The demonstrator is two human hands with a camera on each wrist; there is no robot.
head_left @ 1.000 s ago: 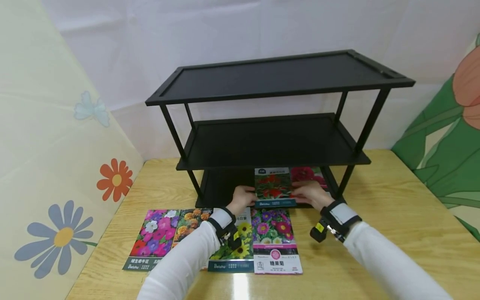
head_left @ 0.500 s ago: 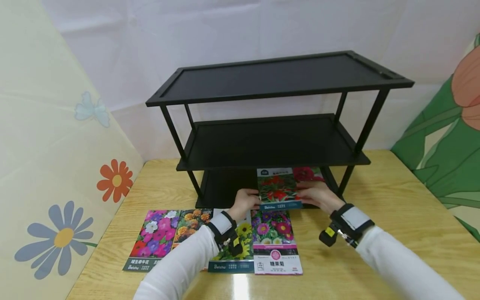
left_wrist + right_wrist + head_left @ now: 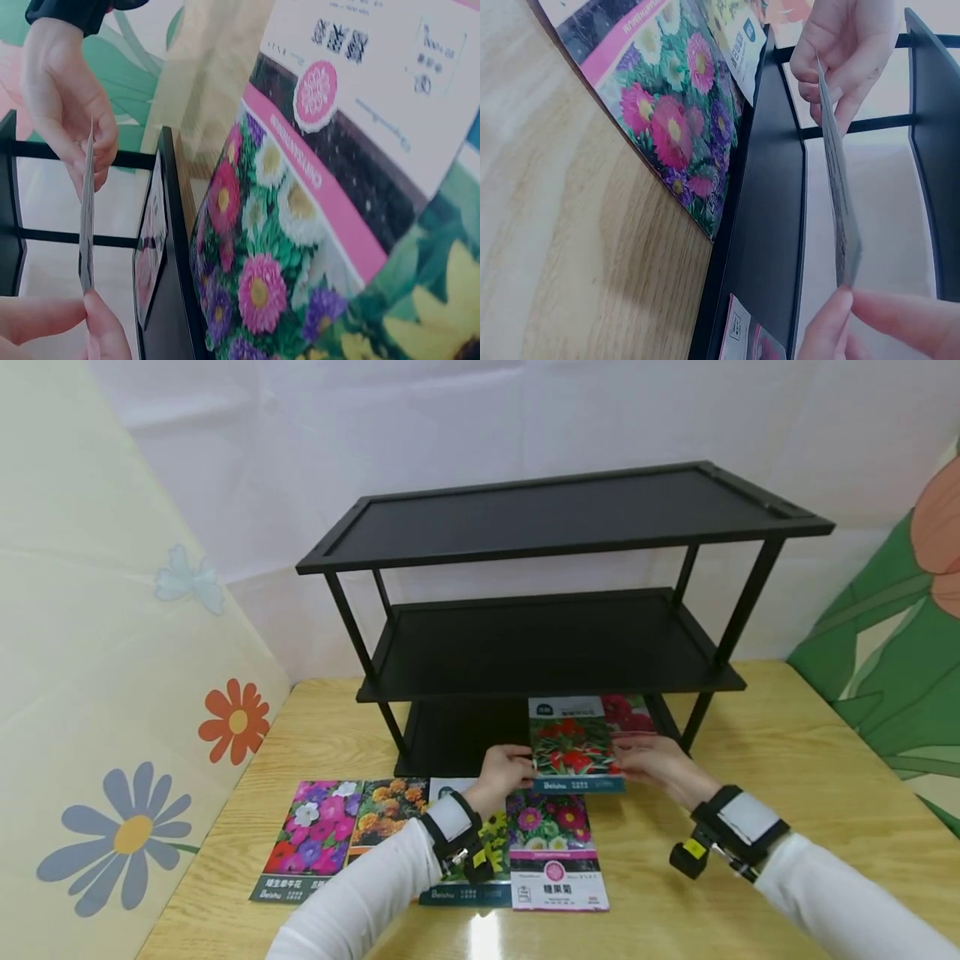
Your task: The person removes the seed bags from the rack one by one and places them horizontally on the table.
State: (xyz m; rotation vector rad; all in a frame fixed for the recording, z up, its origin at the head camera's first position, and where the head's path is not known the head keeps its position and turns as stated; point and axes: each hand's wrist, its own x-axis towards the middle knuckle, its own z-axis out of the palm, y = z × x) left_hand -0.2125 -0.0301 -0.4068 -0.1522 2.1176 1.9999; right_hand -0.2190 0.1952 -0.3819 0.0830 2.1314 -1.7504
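I have the red-flowered packet [image 3: 573,747] up in the air at the front of the bottom shelf [image 3: 457,727], its printed face turned toward my head view and its thin edge toward both wrist views. The left hand [image 3: 504,772] pinches one side edge between thumb and fingers, and the right hand [image 3: 660,764] pinches the opposite edge the same way. Just beyond the right hand I can see a crimson-flowered packet [image 3: 628,714] lying on the bottom shelf, partly covered by that hand and by the held packet.

Nearer to me, a row of packets lies on the wooden worktop [image 3: 652,885]: a pink-and-purple one [image 3: 318,831] at the far left, then an orange-flowered one [image 3: 390,806], a yellow-flowered one [image 3: 497,845] and a pink daisy one [image 3: 555,852]. The left arm hides parts of the two in between. Above the held packet I make out the black middle shelf [image 3: 555,643] and top shelf [image 3: 555,514], with a pale cloth [image 3: 465,418] behind
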